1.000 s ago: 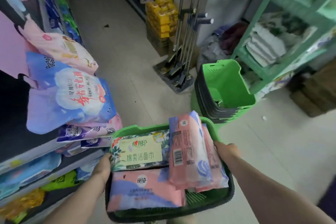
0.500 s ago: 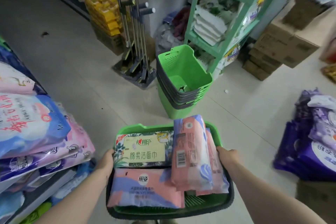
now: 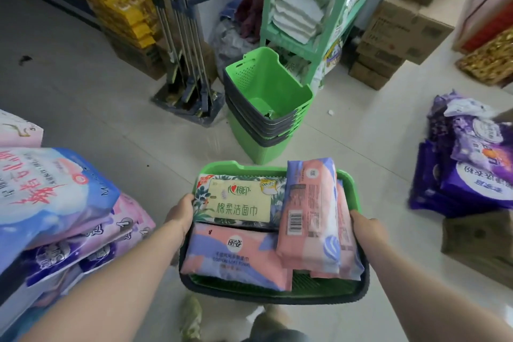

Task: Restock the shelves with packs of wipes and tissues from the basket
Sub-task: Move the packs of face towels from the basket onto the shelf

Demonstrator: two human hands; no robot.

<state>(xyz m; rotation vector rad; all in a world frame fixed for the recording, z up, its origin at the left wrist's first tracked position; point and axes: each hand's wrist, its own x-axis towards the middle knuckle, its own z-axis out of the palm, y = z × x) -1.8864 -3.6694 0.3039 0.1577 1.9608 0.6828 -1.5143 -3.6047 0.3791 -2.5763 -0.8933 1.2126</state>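
We carry the green basket (image 3: 222, 169) in front of us at waist height, above the pale floor. It holds four packs. A leaf-printed tissue pack with a cream label (image 3: 240, 203) lies flat at the far left. A pink-and-lilac pack (image 3: 236, 257) lies flat just in front of it, touching its near edge. A pink pack with a barcode (image 3: 308, 214) stands on its long edge on the right side, and a second pink pack (image 3: 345, 236) leans behind it against the right wall.

Our left hand (image 3: 180, 212) grips the basket's left side and our right hand (image 3: 363, 226) grips the right side. Both bend over the rim, but the fingertips are hidden by the basket, so we cannot tell whether they are spread or pressed together.

Ahead on the floor stands a stack of empty green baskets (image 3: 266, 108), tilted. The top one shows only a small dark scrap at its bottom. Behind it, a green rack (image 3: 313, 44) holds folded white cloths (image 3: 297, 18).

Compared with half a second ago, the view has swung to the right. The shelf packs (image 3: 50, 197) on our left sit closer to the picture's edge, and the purple packs (image 3: 472, 169) and cardboard boxes (image 3: 402, 36) on the right are further into view. The packs in the basket lie as before, and our hands hold the same places.
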